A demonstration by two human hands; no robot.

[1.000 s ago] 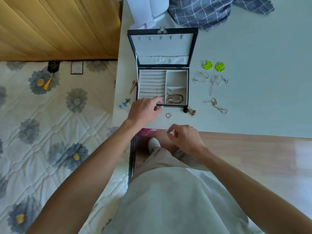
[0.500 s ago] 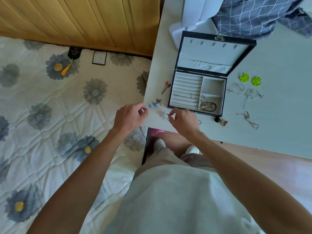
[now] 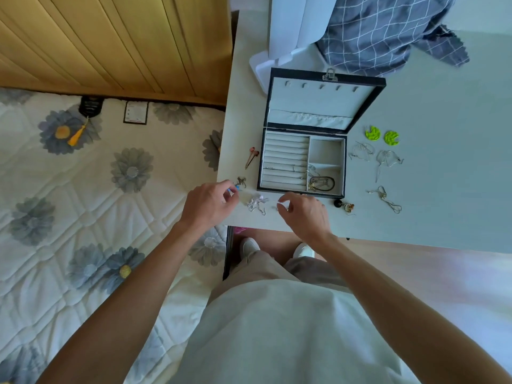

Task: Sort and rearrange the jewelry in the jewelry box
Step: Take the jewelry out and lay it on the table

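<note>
The black jewelry box (image 3: 344,164) stands open on the pale table (image 3: 443,189), its lid (image 3: 321,101) propped back. A dark bracelet (image 3: 321,183) and a silver piece (image 3: 308,170) lie inside. My left hand (image 3: 209,206) is at the table's left corner, with its fingertips pinching a blue earring (image 3: 235,188). My right hand (image 3: 303,214) hovers in front of the box with thumb and forefinger close together. Whether it holds anything is unclear. White earrings (image 3: 256,203) lie between my hands.
Loose pieces surround the box: red-brown earrings (image 3: 250,156), a dark earring (image 3: 241,181), green discs (image 3: 381,135), silver hoops (image 3: 374,155), a metal chain piece (image 3: 385,198) and a black bead with an amber charm (image 3: 345,205). A checked cloth (image 3: 382,31) lies behind and a floral quilt (image 3: 97,203) to the left.
My left hand left the box's front edge and went to the blue earring at the corner. My right hand came up onto the table, and the white earrings now lie between my hands.
</note>
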